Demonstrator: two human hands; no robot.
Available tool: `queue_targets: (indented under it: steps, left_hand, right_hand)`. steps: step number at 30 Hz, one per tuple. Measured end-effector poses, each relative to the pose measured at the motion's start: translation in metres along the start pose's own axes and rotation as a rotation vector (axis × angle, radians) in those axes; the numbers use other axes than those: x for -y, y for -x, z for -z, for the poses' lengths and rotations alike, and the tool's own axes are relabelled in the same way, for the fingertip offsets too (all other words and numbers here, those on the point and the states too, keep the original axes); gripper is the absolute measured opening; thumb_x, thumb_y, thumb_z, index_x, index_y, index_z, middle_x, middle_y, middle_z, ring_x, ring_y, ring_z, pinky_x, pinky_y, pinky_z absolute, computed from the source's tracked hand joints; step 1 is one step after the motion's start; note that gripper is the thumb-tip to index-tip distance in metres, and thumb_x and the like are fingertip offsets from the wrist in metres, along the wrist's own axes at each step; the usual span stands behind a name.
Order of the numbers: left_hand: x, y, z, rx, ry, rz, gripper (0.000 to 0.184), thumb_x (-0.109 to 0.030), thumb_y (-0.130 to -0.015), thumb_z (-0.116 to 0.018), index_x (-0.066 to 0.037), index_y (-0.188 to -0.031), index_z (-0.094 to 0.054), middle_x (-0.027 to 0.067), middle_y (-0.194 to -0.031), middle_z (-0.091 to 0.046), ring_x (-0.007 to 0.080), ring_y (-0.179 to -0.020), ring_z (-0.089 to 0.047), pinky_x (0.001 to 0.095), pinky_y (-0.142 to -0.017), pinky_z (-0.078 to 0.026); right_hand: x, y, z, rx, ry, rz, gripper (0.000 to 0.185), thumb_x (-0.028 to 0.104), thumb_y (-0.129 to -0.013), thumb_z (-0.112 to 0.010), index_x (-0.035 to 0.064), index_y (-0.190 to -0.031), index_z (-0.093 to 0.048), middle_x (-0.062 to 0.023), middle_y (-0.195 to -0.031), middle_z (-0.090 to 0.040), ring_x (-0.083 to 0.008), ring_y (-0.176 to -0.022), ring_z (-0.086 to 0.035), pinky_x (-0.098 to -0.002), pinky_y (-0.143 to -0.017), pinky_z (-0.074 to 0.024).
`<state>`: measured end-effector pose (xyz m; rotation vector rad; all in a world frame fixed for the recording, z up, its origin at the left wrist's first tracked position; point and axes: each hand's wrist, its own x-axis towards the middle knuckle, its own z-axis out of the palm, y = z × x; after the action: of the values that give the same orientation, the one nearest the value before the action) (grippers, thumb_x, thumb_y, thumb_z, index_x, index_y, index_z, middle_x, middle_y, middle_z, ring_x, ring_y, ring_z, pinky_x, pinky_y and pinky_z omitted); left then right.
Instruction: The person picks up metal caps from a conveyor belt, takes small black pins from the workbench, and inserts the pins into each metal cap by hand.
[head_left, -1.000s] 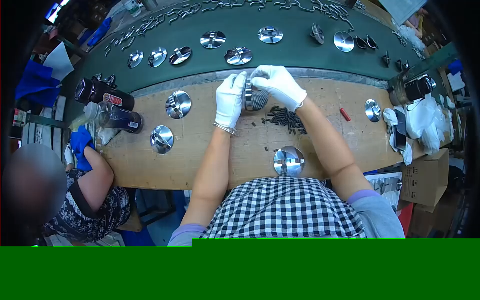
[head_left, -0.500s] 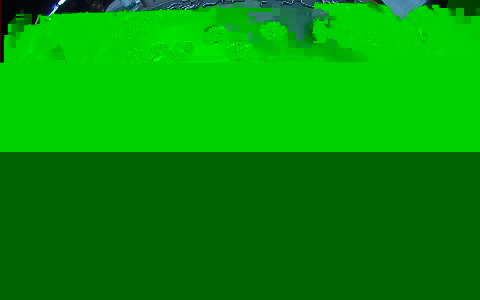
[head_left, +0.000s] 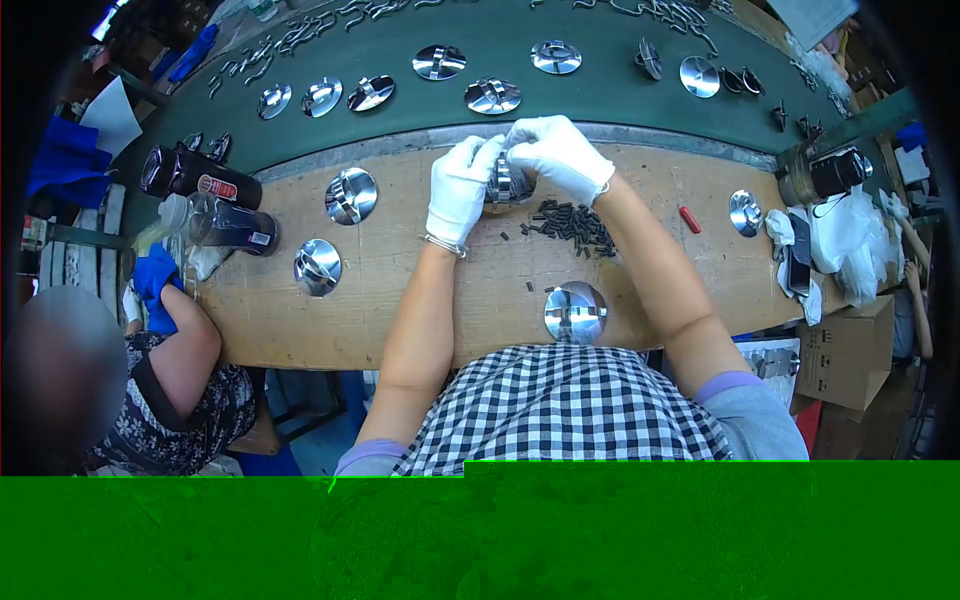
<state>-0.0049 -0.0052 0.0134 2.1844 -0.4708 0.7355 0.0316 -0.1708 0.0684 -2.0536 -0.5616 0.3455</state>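
Nearest, below a green band that hides the bottom of the view, nothing can be read; above it lies the checked apron, and just beyond it a shiny disc rests on the board near its close edge. Left of the arms, two more discs lie on the board, with two bottles farther left, beside another person's arm. On the right are a red stick, a disc and a phone on a white cloth. Toward the middle, small black pegs lie in a loose heap, a few strayed nearer. Just beyond and left of them, the metal part is between the gloved hands, close to the board's far edge. The left hand is clamped on its left side; the right hand has its fingertips bent in at the upper edge, and whether they grip the part or a peg is hidden. Good handling here likely means a steady left grip, with small, light fingertip moves from the right, since glove cloth dulls touch and polished metal can slip. Keeping the heap within short reach saves effort. Farthest, the green belt carries more discs and bent rods.
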Motion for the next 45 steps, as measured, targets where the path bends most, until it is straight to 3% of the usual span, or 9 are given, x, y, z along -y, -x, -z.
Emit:
queue_targets:
  steps: [2, 7, 13, 17, 23, 27, 30, 37, 45]
  left_hand:
    - [-0.012, -0.004, 0.005, 0.095, 0.267, 0.43, 0.021, -0.018, -0.093, -0.055, 0.0, -0.099, -0.065, 0.0114, -0.082, -0.064, 0.0174, -0.069, -0.06, 0.0295, -0.062, -0.047]
    - [0.007, 0.0, -0.006, -0.124, 0.098, 0.061, 0.018, -0.018, -0.091, -0.058, -0.001, -0.094, -0.065, 0.0095, -0.076, -0.063, 0.0173, -0.062, -0.057, 0.0295, -0.056, -0.045]
    - [-0.002, -0.002, -0.003, -0.112, 0.58, 0.601, 0.03, -0.024, -0.094, -0.056, 0.004, -0.096, -0.064, 0.003, -0.076, -0.06, 0.0091, -0.071, -0.051, 0.0265, -0.064, -0.045]
    - [0.013, -0.004, -0.013, -0.386, 0.15, 0.27, 0.023, -0.022, -0.09, -0.061, -0.002, -0.1, -0.065, 0.0104, -0.093, -0.064, 0.0204, -0.084, -0.062, 0.0327, -0.073, -0.048]
    - [0.006, -0.002, -0.013, -0.059, 0.324, 0.659, 0.029, -0.023, -0.091, -0.057, -0.004, -0.112, -0.062, 0.0127, -0.094, -0.066, 0.0183, -0.079, -0.065, 0.0307, -0.069, -0.052]
    - [0.024, 0.002, -0.012, -0.249, 0.903, 0.866, 0.024, -0.016, -0.094, -0.05, -0.003, -0.111, -0.061, 0.0049, -0.094, -0.065, 0.0123, -0.079, -0.062, 0.0229, -0.065, -0.051]
    - [0.039, 0.012, -0.013, -0.228, 1.132, 0.876, 0.024, -0.018, -0.095, -0.051, -0.004, -0.113, -0.057, 0.0038, -0.102, -0.061, 0.0123, -0.092, -0.06, 0.0273, -0.072, -0.053]
    - [0.038, 0.013, -0.01, -0.24, 1.252, 0.912, 0.023, -0.005, -0.088, -0.058, -0.001, -0.111, -0.057, 0.006, -0.104, -0.06, 0.0137, -0.09, -0.061, 0.0264, -0.072, -0.055]
    - [0.031, 0.017, -0.018, 0.004, 0.56, 0.57, 0.027, -0.004, -0.09, -0.052, 0.0, -0.116, -0.059, 0.0057, -0.103, -0.064, 0.0113, -0.091, -0.058, 0.0256, -0.075, -0.049]
  right_hand:
    - [-0.006, -0.002, -0.002, -0.076, -0.06, 0.072, 0.026, 0.018, -0.078, -0.061, -0.0032, -0.092, -0.066, -0.0125, -0.082, -0.068, -0.019, -0.072, -0.062, -0.0289, -0.067, -0.0495]
    - [-0.009, 0.004, -0.002, -0.212, -0.513, -0.226, 0.02, 0.019, -0.088, -0.054, 0.0013, -0.082, -0.063, -0.0046, -0.073, -0.061, -0.0089, -0.063, -0.057, -0.0218, -0.059, -0.0469]
    - [0.0, 0.014, -0.009, -0.076, -0.235, -0.15, 0.029, 0.03, -0.088, -0.058, 0.0021, -0.088, -0.065, -0.0037, -0.074, -0.062, -0.0062, -0.062, -0.052, -0.0215, -0.054, -0.0422]
    - [-0.021, -0.002, -0.015, -0.29, -0.222, -0.09, 0.026, 0.027, -0.087, -0.062, 0.0015, -0.089, -0.067, -0.0037, -0.072, -0.062, -0.0065, -0.051, -0.048, -0.0213, -0.047, -0.0379]
    - [-0.016, -0.026, -0.003, -0.163, -0.539, -0.203, 0.027, 0.027, -0.086, -0.061, 0.0002, -0.087, -0.066, -0.0109, -0.074, -0.066, -0.02, -0.065, -0.064, -0.0293, -0.059, -0.0502]
    - [-0.071, -0.091, 0.04, -0.924, 0.544, 0.116, 0.031, 0.03, -0.085, -0.059, 0.0071, -0.104, -0.063, -0.0146, -0.101, -0.064, -0.0345, -0.088, -0.063, -0.0415, -0.078, -0.0518]
    - [-0.103, -0.124, 0.071, -0.662, 0.624, -0.213, 0.034, 0.028, -0.082, -0.059, 0.0101, -0.111, -0.062, -0.0171, -0.112, -0.06, -0.0369, -0.099, -0.059, -0.0437, -0.086, -0.0482]
    - [-0.081, -0.038, 0.115, -0.438, 0.227, -0.116, 0.03, 0.03, -0.082, -0.063, 0.0026, -0.092, -0.067, -0.0153, -0.082, -0.068, -0.0284, -0.076, -0.064, -0.0361, -0.068, -0.0477]
    - [-0.117, 0.122, 0.157, -0.52, 0.759, -0.667, 0.032, 0.032, -0.081, -0.063, 0.0031, -0.094, -0.067, -0.0202, -0.093, -0.066, -0.0352, -0.089, -0.064, -0.0408, -0.077, -0.0481]
